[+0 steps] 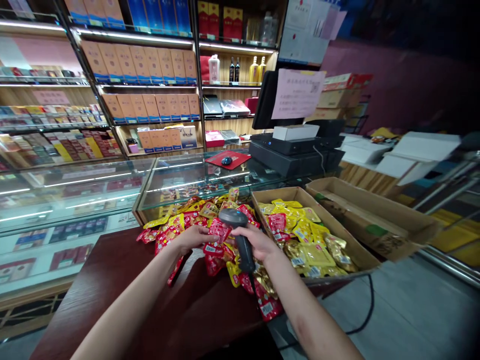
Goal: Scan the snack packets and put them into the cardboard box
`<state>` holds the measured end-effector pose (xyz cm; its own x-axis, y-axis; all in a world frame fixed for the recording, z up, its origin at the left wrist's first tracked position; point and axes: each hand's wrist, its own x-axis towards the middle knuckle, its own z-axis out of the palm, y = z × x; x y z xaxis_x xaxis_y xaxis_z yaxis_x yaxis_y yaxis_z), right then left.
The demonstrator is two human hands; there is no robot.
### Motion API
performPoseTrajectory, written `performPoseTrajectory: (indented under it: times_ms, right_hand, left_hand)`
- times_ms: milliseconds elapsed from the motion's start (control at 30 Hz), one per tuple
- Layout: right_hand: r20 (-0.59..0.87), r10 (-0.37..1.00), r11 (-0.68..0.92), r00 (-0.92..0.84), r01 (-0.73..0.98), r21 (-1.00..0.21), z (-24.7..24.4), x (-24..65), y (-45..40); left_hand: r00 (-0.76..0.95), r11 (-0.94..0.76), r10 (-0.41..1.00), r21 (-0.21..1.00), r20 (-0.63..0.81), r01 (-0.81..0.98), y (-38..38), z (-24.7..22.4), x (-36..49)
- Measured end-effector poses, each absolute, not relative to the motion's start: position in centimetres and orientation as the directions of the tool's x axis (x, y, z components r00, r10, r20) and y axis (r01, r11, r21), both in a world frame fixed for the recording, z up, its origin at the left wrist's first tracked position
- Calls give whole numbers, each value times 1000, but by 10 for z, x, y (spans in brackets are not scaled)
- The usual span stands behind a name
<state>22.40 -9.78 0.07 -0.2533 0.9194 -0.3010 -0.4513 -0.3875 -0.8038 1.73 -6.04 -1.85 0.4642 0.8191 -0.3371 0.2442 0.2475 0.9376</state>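
Scanner (245,254), black, part-hidden, clamped in my right hand (258,242); packet (218,230), red, print illegible, pinched in my left hand (194,237).

Unreadable printed sign (299,95) on monitor (264,102), illegible packet labels (267,309)

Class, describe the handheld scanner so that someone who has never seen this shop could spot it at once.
Find the dark red table by the glass counter, then the heap of red and yellow packets at its far end. Over that heap, the right hand holds the scanner. Unlike the shiny packets around it, it is plain and dark, with a rounded head and a cable below.
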Motion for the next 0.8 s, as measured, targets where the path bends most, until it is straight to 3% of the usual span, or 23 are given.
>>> performPoseTrajectory:
  times_ms: [100,267,467,800]
  right_hand:
    - [-264,943,-328,-204,-424,-844,2,224,-101]
    - [-250,965,-262,-80,-360,-896,-1,218,-121]
    - [-240,951,-300,-198,-388,-871,1,196,-161]
    - [-54,995,-60,-89,-76,-995,-22,166,-160]
  left_hand:
    - [469,190,825,936,-316,296,-47,-14,16]
    - [370,239,870,936,-325,260,-38,-11,16]
    - [357,288,870,938,-340,192,-32,-19,17]
    - [351,307,887,951,-301,39,-9,0,14]
